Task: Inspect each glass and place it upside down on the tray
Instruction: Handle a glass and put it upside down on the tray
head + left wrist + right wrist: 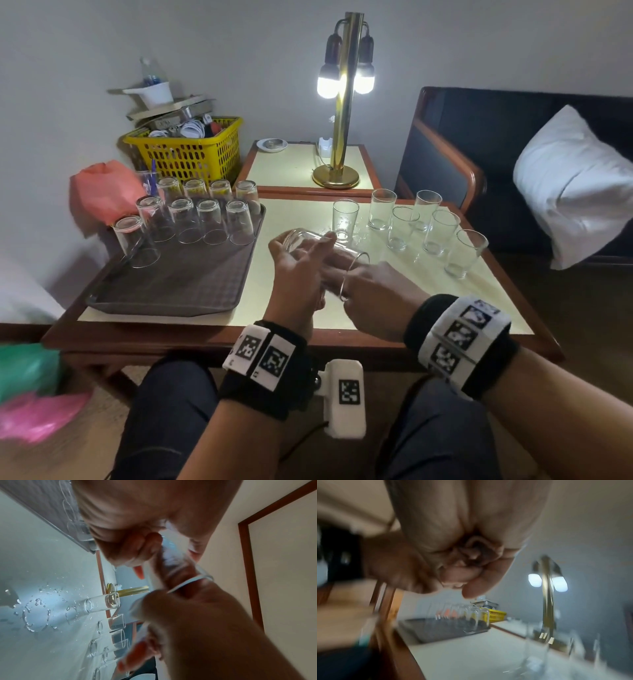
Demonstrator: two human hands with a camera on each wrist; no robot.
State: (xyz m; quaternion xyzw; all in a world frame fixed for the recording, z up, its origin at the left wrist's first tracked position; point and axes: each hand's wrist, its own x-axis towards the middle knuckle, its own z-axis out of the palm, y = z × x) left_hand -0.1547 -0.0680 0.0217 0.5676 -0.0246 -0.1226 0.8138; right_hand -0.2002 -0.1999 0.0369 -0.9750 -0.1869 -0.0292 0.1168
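Observation:
I hold one clear glass [308, 241] on its side above the table, between both hands. My left hand [298, 270] grips its base end, fingers curled round the wall. My right hand [373, 294] holds the rim end [192, 580]; whether its fingers reach inside I cannot tell. The dark tray [178, 291] lies to the left, with several glasses [212, 222] upside down along its far side. Several upright glasses [404, 226] stand at the table's right. The right wrist view is blurred and shows curled fingers [471, 555].
A lit brass lamp [339, 137] stands on the side table behind. A yellow basket [191, 150] and a pink bag [102, 192] sit behind the tray. Water drops [34, 615] lie on the table top. A chair with a white pillow [575, 185] is at the right.

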